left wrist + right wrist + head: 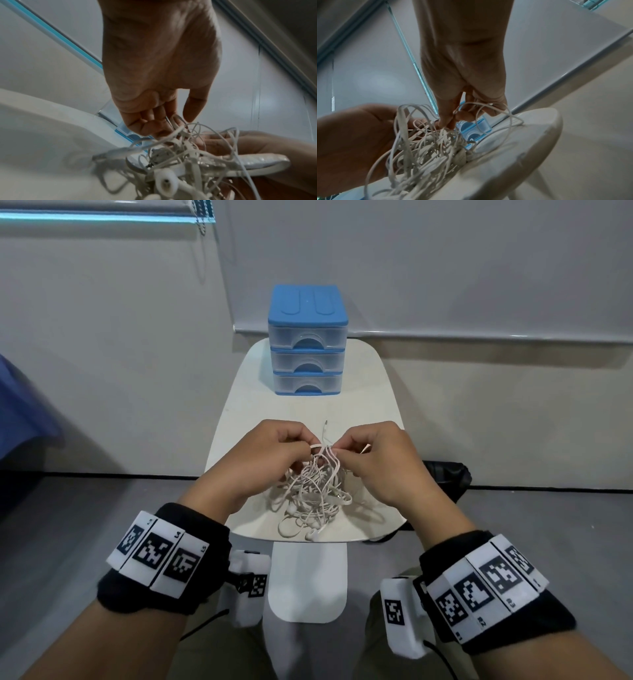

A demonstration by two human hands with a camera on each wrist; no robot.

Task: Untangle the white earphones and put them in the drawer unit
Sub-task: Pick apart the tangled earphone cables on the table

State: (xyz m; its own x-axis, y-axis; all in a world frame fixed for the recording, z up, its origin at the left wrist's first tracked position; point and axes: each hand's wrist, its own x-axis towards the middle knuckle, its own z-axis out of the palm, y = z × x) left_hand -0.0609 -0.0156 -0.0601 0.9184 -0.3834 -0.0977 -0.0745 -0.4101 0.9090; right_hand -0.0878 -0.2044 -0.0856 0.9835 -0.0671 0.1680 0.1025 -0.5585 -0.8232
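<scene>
white earphones [313, 491] are heaped low on the table [370, 405], one bud near its front edge. cable is pinched by the left hand [260, 460] and right hand [380, 463]. bare tabletop is seen up to the shut drawer unit [307, 344], upper centre. the bud's mesh is shown only by the left wrist view.

A: Item, left wrist band [161, 556]: white tiles bearing black square code patterns; small edge characters, legible as "L4" and "L5".

B: Item, right wrist band [486, 587]: same code tiles; edge marks look like "R2" and "R3", though blurred.

A: Drawer unit [307, 340]: no readable lettering.
</scene>
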